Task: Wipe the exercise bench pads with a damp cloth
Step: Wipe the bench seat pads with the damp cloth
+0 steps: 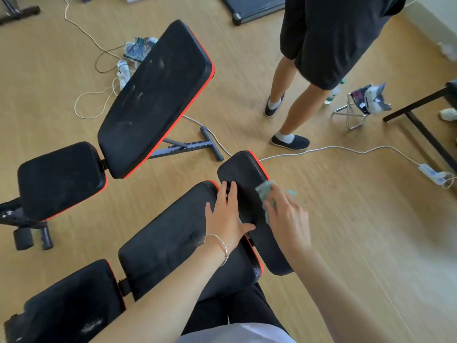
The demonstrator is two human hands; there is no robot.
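Cloth (266, 192) gripped under right hand (289, 221) | on pad (241, 169) | left hand (228, 216) flat beside

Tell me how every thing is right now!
cloth: bunched, pressed on the narrow pad.
right hand: gripping the cloth.
left hand: flat, fingers straight, resting across the near pad and the narrow pad.
far bench pad: tilted up, smudged with dust.
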